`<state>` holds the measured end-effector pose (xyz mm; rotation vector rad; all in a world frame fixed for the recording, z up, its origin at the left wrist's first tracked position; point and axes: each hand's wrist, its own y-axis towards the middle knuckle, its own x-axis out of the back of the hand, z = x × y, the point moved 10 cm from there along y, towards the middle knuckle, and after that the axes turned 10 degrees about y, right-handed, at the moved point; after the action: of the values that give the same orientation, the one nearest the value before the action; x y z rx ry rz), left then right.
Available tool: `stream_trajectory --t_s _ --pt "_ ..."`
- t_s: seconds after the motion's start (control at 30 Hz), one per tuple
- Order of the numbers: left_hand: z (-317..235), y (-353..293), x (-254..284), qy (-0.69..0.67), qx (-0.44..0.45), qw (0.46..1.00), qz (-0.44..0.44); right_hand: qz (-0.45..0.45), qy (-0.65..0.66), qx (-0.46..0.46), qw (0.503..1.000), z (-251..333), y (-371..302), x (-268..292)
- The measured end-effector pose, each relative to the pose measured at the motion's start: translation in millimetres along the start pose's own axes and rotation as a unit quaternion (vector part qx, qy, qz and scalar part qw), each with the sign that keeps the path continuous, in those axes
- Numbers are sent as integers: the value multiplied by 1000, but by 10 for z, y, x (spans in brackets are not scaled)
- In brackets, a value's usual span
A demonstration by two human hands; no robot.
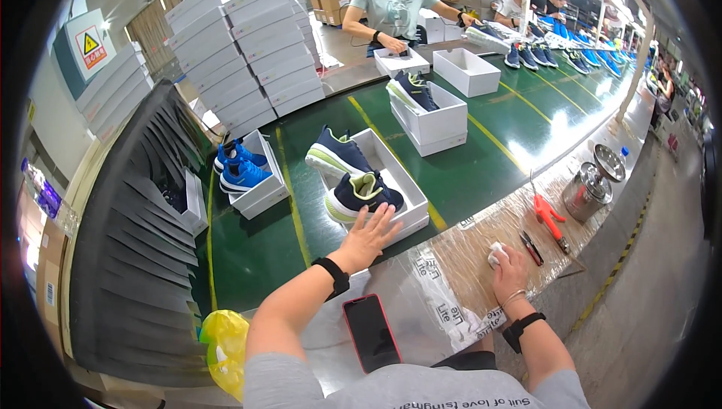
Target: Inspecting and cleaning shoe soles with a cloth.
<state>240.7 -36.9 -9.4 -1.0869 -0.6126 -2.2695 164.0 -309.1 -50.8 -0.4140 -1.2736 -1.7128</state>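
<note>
Lying by splayed left hand (365, 239): navy shoe (350, 197); right hand (511, 274) gripping white wad (494, 256).

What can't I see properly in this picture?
All in the head view:
- White wad: partly hidden by the right hand.
- Nearest navy sneaker: lower edge partly covered by the left hand.
- White shoebox at far left: partly hidden by the black strip curtain.
- Farthest shoes along the green conveyor: too small.

A shoe factory: sneakers (355, 197) and white boxes (415, 217) line a green conveyor belt (481, 171).
</note>
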Motion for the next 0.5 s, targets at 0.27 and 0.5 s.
stream_trajectory --t_s 0.27,0.5 --pt "792 18 -721 71 57 996 15 0 -17 -10 1000 -4 8 18" --pt "1805 284 -1267 47 232 922 305 18 -26 -25 999 -77 10 -19"
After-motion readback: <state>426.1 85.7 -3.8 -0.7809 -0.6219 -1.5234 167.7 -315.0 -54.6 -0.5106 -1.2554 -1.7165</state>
